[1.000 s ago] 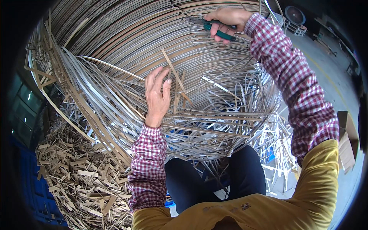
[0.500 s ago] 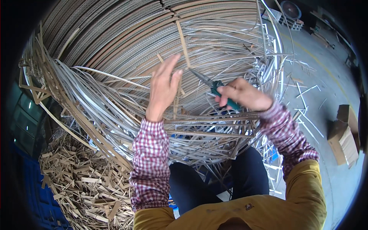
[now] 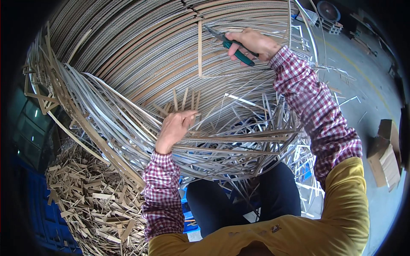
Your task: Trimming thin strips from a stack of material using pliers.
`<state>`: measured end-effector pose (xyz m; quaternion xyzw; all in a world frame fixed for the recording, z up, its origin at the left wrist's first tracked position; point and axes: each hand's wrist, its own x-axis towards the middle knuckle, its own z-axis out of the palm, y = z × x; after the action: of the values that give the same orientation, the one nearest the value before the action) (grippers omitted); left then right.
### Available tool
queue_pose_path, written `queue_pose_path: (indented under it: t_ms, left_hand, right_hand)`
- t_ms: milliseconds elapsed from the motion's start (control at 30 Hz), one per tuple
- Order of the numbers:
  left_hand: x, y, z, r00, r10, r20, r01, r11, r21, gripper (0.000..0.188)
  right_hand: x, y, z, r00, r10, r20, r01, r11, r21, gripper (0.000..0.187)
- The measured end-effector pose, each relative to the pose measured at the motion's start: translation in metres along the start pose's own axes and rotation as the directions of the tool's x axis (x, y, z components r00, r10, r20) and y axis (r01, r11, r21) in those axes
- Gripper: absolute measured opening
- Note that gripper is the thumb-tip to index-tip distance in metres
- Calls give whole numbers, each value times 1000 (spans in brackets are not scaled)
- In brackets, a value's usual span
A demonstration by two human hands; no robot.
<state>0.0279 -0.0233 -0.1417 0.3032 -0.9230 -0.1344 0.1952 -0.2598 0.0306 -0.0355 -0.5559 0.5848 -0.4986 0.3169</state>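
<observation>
My right hand is up at the far side, gripping green-handled snips. Their grey jaws point left, close to the upper end of an upright tan strip that lies across stacked long thin strips. My left hand is nearer me, over the tangle, its fingers bent and drawn together. What they hold, if anything, is hidden. Just beyond these fingers several short tan strips stick up. Loose thin grey and white strips bow in front of the stack, above my knees.
A heap of short tan cut pieces fills the lower left beside a blue container. Bundled strips curve down the left. To the right, an open cardboard box stands on the grey floor, with white scraps. A round fan is farther back.
My right hand has moved up and away with the snips, toward the tan strip's upper end. My left hand has come down toward me and its fingers have bent.
</observation>
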Motion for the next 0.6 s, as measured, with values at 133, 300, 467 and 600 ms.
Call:
queue_pose_path:
  t_ms: [133, 300, 467, 600]
  left_hand:
    - [4, 8, -6, 978, 102, -183, -105, 994, -11, 27]
    - [43, 52, -27, 733, 283, -618, -317, 947, 58, 28]
    - [101, 67, -46, 700, 127, -703, -40, 989, 139, 35]
    - [139, 78, -34, 872, -115, -475, 43, 986, -161, 36]
  right_hand:
    - [3, 0, 10, 998, -61, -28, 60, 998, -32, 46]
    - [-6, 6, 8, 987, -147, -62, 124, 953, -277, 51]
    - [-90, 90, 53, 951, 149, 272, -69, 956, -284, 52]
    - [-102, 70, 18, 966, -117, 229, 91, 989, 119, 46]
